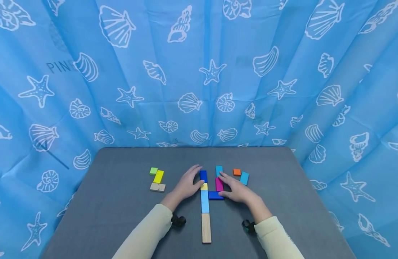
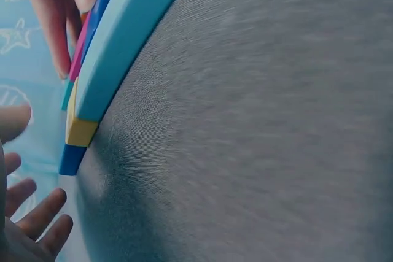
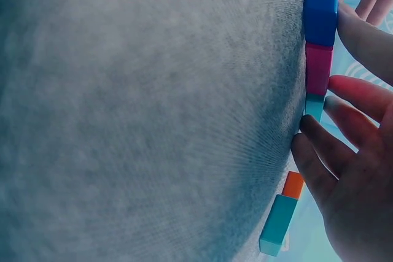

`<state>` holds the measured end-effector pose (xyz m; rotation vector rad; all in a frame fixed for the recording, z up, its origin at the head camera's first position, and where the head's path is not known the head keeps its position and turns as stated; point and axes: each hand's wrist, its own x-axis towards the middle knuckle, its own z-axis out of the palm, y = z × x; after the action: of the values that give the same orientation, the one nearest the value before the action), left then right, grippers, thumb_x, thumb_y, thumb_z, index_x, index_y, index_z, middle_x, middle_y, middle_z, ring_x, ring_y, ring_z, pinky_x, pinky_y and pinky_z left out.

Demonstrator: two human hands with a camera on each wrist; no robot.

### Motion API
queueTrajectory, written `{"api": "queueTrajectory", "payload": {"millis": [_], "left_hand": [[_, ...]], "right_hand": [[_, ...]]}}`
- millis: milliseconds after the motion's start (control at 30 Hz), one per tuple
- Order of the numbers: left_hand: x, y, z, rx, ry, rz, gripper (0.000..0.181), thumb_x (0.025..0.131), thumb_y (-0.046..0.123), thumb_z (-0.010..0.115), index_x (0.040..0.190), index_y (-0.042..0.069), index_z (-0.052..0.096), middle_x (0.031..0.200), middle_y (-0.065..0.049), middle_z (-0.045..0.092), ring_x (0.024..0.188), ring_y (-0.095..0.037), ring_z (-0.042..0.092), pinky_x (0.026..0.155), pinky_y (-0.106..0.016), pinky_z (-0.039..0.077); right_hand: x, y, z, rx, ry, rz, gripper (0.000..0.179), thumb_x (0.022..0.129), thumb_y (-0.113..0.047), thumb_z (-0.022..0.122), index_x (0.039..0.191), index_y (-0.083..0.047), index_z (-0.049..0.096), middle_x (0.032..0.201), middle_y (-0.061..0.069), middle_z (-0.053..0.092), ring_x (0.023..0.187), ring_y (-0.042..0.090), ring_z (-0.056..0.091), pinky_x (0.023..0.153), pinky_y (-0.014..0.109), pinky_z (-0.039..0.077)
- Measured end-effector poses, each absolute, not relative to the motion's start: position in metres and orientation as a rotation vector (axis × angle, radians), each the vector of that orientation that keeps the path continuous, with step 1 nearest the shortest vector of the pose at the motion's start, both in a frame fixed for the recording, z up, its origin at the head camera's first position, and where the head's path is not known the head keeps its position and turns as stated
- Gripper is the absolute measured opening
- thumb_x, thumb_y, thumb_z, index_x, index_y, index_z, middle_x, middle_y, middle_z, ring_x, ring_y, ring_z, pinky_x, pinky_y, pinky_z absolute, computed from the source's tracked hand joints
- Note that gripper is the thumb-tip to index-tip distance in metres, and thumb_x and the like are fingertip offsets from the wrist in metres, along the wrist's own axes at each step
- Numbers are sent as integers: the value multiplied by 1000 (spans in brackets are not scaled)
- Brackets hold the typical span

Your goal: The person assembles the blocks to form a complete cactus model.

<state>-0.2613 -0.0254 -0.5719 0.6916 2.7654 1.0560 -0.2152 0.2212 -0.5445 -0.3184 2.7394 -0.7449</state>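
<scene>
A straight column of flat blocks runs along the table: dark blue [image 1: 203, 176], small yellow [image 1: 203, 186], light blue [image 1: 204, 201] and plain wood [image 1: 206, 228]. From its right side extends another dark blue block [image 1: 214, 195], joined to a magenta block [image 1: 219, 184] with a light blue block [image 1: 219, 170] beyond. My left hand [image 1: 186, 184] hovers left of the column's far end, fingers spread and holding nothing. With fairly straight fingers, my right hand [image 1: 239, 191] touches the right-hand blocks: thumb at the sideways dark blue block [image 3: 320, 7], index finger at the magenta block [image 3: 318, 69].
To the left lie a green block [image 1: 153, 171], a yellow block [image 1: 158, 176] and a wooden block [image 1: 157, 187]. An orange block [image 1: 236, 172] and a blue block [image 1: 244, 178] lie beyond my right hand. A shell-patterned curtain [image 1: 192, 72] hangs behind the grey table [image 1: 121, 201].
</scene>
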Motion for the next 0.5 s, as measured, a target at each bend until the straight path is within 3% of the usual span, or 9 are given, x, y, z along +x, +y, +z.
{"api": "queueTrajectory", "payload": {"millis": [167, 500], "left_hand": [[-245, -32, -566, 792, 2779, 845, 76, 93, 59, 62, 155, 22, 41, 162, -5, 36, 147, -34, 35, 115, -61, 32], [-212, -29, -565, 911, 2592, 674, 116, 73, 73, 74, 163, 25, 20, 171, -3, 10, 154, -36, 16, 118, -65, 20]], "right_hand": [[-216, 220, -542, -322, 2736, -747, 72, 95, -37, 71, 156, -17, 40, 167, 5, 28, 151, 36, 30, 116, 59, 31], [-216, 221, -542, -352, 2731, -742, 72, 95, -37, 70, 156, -15, 40, 167, 6, 27, 150, 37, 30, 116, 59, 30]]}}
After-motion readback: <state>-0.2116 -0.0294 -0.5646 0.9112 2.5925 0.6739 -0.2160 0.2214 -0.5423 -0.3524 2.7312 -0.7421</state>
